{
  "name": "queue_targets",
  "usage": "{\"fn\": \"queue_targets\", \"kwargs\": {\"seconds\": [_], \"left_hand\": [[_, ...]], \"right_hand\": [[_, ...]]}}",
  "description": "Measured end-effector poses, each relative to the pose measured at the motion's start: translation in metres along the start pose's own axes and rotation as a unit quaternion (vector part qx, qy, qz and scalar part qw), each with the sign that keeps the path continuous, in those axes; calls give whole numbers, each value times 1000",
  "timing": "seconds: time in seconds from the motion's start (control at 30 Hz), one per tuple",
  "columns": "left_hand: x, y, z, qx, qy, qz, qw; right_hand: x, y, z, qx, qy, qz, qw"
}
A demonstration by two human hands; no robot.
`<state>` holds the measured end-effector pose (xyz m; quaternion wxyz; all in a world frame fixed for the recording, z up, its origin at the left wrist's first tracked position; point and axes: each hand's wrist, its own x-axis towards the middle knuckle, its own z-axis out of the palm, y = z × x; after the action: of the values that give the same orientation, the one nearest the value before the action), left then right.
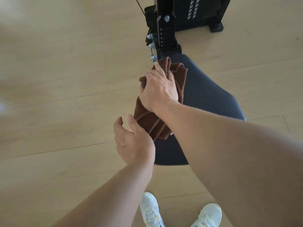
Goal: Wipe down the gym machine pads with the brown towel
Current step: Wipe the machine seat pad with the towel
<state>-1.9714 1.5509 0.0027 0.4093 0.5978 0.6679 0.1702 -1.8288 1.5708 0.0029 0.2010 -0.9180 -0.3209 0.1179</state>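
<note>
A brown towel lies bunched along the left edge of a dark padded seat. My right hand presses flat on the towel's upper part, fingers curled over the folds near the pad's far corner. The towel's lower end hangs over the pad's left side. My left hand hovers just below and left of that lower end, fingers apart, thumb near the cloth, holding nothing.
The black machine post with bolts and a cable rises behind the pad, and the weight stack housing stands at the top right. Light wood floor surrounds it. My white shoes stand just below the pad.
</note>
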Motion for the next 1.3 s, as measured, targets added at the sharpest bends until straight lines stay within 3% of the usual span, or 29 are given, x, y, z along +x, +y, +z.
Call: {"fn": "queue_targets", "kwargs": {"seconds": [0.23,0.47,0.7,0.9,1.13,1.3], "left_hand": [[3,7,12,50,33,13,998],[0,6,24,162,14,89,983],[1,8,27,221,37,94,970],[1,9,27,229,46,93,968],[-1,13,24,249,35,87,964],[-1,13,23,250,22,79,965]], "right_hand": [[32,24,-4,10,60,3,998],[49,30,-3,20,79,9,997],[59,34,-2,25,109,5,994],[33,39,-14,-46,-55,-36,997],[-6,58,-27,50,-1,-16,999],[-71,101,-55,34,26,85,995]]}}
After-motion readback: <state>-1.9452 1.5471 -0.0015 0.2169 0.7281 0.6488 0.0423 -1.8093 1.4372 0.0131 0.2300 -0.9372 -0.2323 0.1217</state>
